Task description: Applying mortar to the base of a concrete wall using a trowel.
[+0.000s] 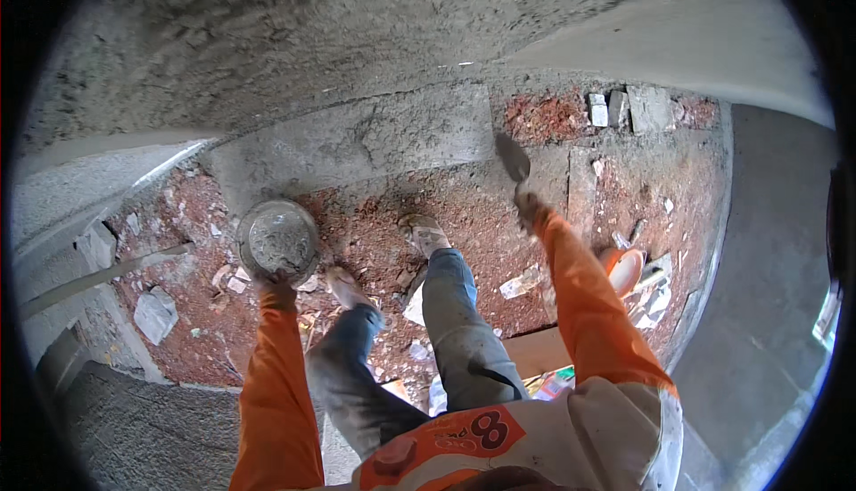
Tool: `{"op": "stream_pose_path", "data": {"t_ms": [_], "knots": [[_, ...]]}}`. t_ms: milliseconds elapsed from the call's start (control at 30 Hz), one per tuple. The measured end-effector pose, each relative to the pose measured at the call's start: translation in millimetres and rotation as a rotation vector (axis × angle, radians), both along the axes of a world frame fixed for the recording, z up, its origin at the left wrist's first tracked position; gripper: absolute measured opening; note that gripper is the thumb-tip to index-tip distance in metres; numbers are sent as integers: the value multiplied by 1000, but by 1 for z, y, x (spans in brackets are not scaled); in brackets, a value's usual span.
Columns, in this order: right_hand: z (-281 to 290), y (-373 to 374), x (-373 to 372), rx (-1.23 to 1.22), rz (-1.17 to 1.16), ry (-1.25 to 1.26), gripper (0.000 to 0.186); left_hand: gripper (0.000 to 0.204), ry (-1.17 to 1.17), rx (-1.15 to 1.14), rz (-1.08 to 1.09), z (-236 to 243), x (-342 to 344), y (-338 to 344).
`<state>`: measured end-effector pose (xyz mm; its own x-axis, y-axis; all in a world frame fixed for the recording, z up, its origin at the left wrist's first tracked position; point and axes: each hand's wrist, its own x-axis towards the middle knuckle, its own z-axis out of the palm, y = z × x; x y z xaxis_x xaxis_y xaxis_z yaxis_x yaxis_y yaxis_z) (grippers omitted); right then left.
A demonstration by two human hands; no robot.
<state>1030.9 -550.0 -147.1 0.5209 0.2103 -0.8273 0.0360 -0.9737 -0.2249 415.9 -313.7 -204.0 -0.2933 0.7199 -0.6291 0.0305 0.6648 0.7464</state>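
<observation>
My left hand [278,291] grips the near rim of a round metal pan [315,239] at the left. Wet grey mortar [278,239] lies inside the pan. Out to the right, my right hand [530,212] is closed round the handle of a trowel [514,157], its grey blade pointing away toward the wall. The blade appears raised over the ground, apart from the wall. Ahead of me rises a wall with rough grey plaster [294,36], and a grey mortar strip [357,139] runs along its foot.
Red rubble ground [374,223] lies around my feet. Several blocks [650,109] stand by the wall at the right, with an orange-rimmed container [624,268] nearer me. A pole [107,272] and a broken stone [156,314] are at the left. Scraps and a board [538,351] lie near my legs.
</observation>
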Motion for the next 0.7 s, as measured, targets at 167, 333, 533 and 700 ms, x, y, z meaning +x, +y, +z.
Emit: {"op": "stream_pose_path", "data": {"t_ms": [167, 333, 533, 700], "knots": [[-122, 81, 92, 244, -411, 7, 24, 35, -43, 27, 227, -18, 18, -49], [-200, 150, 44, 396, -619, 194, 30, 38, -458, -75, 678, -29, 19, -79], [-272, 215, -143, 389, -382, 87, 37, 45, -281, -71, 854, -57, -2, -87], [-240, 208, -187, 273, 442, -316, 45, 52, 9, -132, 578, -103, -33, -88]]}}
